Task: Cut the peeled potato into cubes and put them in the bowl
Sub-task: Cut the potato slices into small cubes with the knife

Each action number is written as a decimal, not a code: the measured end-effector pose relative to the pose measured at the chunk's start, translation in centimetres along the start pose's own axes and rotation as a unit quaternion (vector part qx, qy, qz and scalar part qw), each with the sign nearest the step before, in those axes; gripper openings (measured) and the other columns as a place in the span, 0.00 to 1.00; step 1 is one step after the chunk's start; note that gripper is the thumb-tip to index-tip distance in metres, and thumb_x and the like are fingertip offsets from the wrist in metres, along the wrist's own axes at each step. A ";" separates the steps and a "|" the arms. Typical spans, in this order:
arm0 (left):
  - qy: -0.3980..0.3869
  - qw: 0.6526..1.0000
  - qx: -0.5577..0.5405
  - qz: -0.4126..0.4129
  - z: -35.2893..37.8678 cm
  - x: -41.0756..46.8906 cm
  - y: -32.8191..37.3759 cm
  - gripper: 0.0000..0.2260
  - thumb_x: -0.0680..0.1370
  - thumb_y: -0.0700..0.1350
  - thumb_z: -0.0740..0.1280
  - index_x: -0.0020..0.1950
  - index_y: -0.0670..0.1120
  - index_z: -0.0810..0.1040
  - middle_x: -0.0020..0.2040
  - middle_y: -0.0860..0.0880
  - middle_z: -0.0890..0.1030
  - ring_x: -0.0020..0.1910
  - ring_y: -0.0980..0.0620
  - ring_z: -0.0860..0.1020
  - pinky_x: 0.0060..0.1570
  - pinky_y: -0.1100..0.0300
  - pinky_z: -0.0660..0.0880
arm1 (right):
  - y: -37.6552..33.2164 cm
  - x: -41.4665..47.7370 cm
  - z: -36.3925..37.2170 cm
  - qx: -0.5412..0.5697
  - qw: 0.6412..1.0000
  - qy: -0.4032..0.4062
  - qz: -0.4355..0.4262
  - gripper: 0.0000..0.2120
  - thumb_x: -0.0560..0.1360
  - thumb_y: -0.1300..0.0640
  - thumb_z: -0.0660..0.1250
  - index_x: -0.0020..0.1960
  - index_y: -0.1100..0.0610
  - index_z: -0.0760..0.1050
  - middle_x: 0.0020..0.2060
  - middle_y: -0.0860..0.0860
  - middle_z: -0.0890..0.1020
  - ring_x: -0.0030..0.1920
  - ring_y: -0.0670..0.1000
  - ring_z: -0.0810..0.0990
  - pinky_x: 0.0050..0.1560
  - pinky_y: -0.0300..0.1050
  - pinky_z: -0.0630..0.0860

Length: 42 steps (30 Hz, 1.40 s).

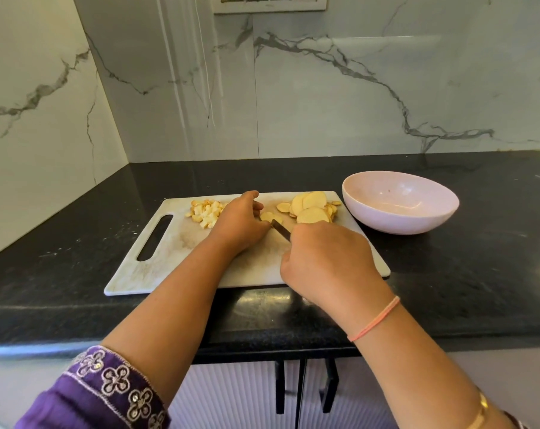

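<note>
Your right hand (330, 261) is closed in a fist round the handle of a small dark-bladed knife (280, 229). Only a short stretch of blade shows beyond your knuckles, angled up and left towards your other hand. Your left hand (241, 221) lies palm down with its fingers curled in, fingertips pinning a single pale yellow potato slice (267, 216) against the board, right at the knife's tip.

Just left of that hand sits a small heap of pale potato cubes (205, 213). To the right, a loose overlapping pile of round potato rounds (312, 207) lies near the board's far right corner. All of this rests on a white, faintly marbled plastic cutting board (182, 261) with a slot handle at its left end.

Beside the board's right edge stands a wide, pale pink ceramic bowl (395, 222). Board and bowl sit on a glossy black speckled stone countertop (479, 274) backed by a white grey-veined marble wall (324, 103). A pink thread bracelet (375, 318) circles your right wrist, and a purple embroidered sleeve (108, 388) covers your left forearm.
</note>
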<state>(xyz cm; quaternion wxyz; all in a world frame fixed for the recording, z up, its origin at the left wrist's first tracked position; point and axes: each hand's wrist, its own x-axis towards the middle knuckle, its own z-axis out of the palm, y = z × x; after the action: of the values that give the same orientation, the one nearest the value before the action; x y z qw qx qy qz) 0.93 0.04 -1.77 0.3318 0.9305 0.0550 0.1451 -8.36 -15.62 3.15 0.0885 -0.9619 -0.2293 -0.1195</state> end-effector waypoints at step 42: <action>0.032 0.999 0.006 0.041 0.8 -0.3 0.7 0.31 0.73 0.43 0.70 0.72 0.48 0.58 0.64 0.48 0.73 0.56 0.52 0.75 0.55 0.58 0.74 | 2.9 3.1 4.1 0.136 0.982 0.094 0.093 0.12 0.79 0.52 0.55 0.50 0.55 0.76 0.30 0.47 0.68 0.36 0.51 0.70 0.28 0.40 0.57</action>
<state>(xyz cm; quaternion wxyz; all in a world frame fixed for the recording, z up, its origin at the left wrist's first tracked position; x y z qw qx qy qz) 0.89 -1.05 -2.03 0.3185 0.9287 0.0283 0.1876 -3.54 -15.89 -0.29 0.2503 -0.9426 -0.1433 -0.1685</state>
